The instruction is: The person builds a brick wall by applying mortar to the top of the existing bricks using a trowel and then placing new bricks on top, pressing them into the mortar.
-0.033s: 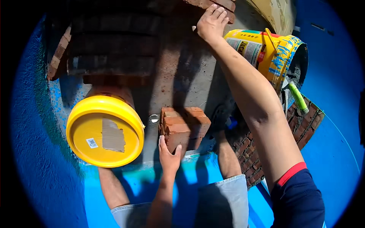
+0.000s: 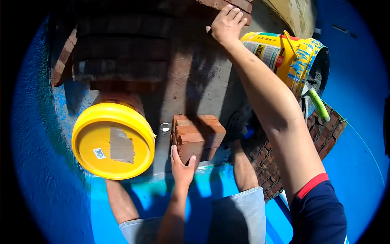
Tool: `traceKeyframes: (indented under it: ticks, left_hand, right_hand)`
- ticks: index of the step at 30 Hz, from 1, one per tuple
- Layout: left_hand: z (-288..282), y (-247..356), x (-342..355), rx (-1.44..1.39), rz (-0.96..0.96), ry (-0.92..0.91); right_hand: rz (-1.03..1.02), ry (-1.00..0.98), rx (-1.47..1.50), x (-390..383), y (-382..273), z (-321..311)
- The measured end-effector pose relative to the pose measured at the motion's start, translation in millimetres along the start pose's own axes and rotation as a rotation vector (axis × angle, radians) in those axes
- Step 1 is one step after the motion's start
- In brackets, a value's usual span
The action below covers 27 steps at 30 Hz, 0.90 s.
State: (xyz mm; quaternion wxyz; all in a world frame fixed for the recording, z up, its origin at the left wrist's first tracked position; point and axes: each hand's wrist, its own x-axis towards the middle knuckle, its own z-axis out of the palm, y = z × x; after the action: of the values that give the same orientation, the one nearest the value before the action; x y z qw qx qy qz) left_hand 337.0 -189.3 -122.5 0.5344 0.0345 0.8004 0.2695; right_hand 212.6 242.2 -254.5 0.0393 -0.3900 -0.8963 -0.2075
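Observation:
My left hand (image 2: 182, 168) grips the front of a small stack of red bricks (image 2: 203, 130), fingers along its left side and thumb against the near face. At the top of the view, my right hand (image 2: 228, 25) reaches out with fingers spread and fingertips touching red bricks (image 2: 215, 3), thumb held apart. Below that arm, a yellow bucket (image 2: 262, 53) lies on its side with grey mortar (image 2: 319, 75) inside and a green-handled tool (image 2: 319, 105) by its mouth.
A yellow lidded bucket (image 2: 93, 130) stands left of the stack. Behind it are dark tiered brickwork (image 2: 118, 49) and a leaning brick piece (image 2: 63, 59). A mortared brick panel (image 2: 329, 134) is at right. Blue textured surfaces (image 2: 357, 183) surround the grey concrete (image 2: 178, 97). My bare legs (image 2: 243, 171) flank the stack.

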Motion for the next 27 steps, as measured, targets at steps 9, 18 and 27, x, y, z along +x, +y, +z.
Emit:
traceKeyframes:
  ticks: [9,18,27]
  left_hand:
    - [1.3,6.1,-1.3,0.028,0.000,-0.025]
    - [8.3,8.1,5.1,0.035,0.006,-0.085]
    - [3.4,-13.7,2.5,0.064,0.095,-0.050]
  right_hand:
    - [0.016,-0.238,0.319,13.8,-6.8,-18.3]
    - [-0.264,0.107,0.158,5.4,40.3,27.1]
    - [-0.157,-0.753,0.488,-105.1,99.0,-140.7]
